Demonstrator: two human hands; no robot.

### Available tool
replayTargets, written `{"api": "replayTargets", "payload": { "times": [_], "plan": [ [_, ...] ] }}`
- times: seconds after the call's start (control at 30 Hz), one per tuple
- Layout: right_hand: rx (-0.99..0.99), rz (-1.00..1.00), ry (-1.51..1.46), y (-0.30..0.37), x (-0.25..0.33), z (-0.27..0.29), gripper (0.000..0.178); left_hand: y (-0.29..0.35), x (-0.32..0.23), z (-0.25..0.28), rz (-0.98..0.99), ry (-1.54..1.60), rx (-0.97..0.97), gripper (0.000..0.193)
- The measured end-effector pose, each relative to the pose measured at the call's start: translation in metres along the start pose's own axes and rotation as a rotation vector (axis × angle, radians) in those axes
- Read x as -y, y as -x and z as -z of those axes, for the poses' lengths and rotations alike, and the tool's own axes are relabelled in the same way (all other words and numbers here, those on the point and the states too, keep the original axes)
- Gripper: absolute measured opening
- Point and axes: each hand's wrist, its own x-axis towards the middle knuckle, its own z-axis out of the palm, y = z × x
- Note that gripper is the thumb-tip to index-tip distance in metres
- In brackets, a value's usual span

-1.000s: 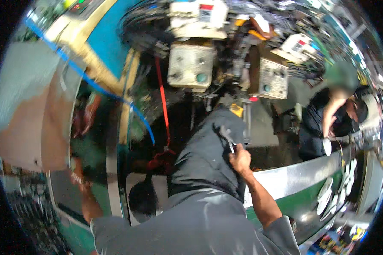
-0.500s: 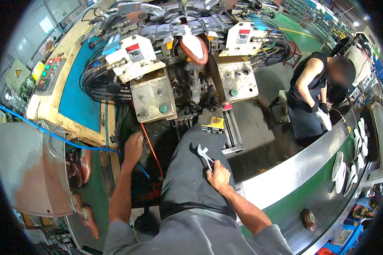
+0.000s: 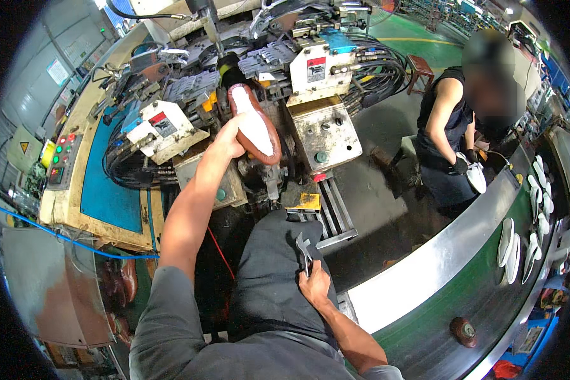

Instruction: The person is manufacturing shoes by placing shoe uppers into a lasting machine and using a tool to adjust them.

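Observation:
A brown shoe upper (image 3: 273,142) with a white sole side (image 3: 252,126) facing up is at the machine's middle, its far end by a dark clamp part. My left hand (image 3: 232,137) grips its left edge; the fingertips are partly hidden. Over my right thigh, my right hand (image 3: 315,284) is closed round the handles of metal lasting pincers (image 3: 304,247), whose jaws point away from me.
Machine control boxes (image 3: 323,136) and hoses flank the shoe. At the right runs a green conveyor (image 3: 418,316) with white shoe parts (image 3: 512,250) and a brown shoe (image 3: 463,332). A co-worker (image 3: 446,126) handles a white piece. A blue hose (image 3: 63,235) crosses at left.
My left hand has risen from beside my leg and taken hold of the shoe upper. My view has shifted, and the shoe now appears nearer. The right hand keeps the pincers over my thigh.

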Motion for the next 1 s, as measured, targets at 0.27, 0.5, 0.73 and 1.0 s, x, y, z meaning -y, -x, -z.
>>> {"api": "replayTargets", "payload": {
  "times": [0.27, 0.5, 0.73, 1.0],
  "plan": [
    [-0.047, -0.08, -0.205, 0.009, -0.009, 0.013, 0.029, 0.136, 0.014, -0.004, -0.179, -0.217, 0.151, 0.063],
    [-0.008, -0.018, -0.164, -0.007, -0.012, 0.044, 0.022, 0.28, 0.146, 0.023, -0.008, -0.134, 0.194, 0.089],
    [-0.22, 0.233, -0.079, -0.052, 0.029, 0.109, 0.018, 0.334, 0.284, 0.079, 0.368, -0.256, -0.035, 0.089],
    [0.301, 0.177, 0.511, -0.041, 0.028, 0.037, 0.037, 0.333, 0.299, 0.069, 0.298, -0.279, -0.059, 0.092]
  ]
}}
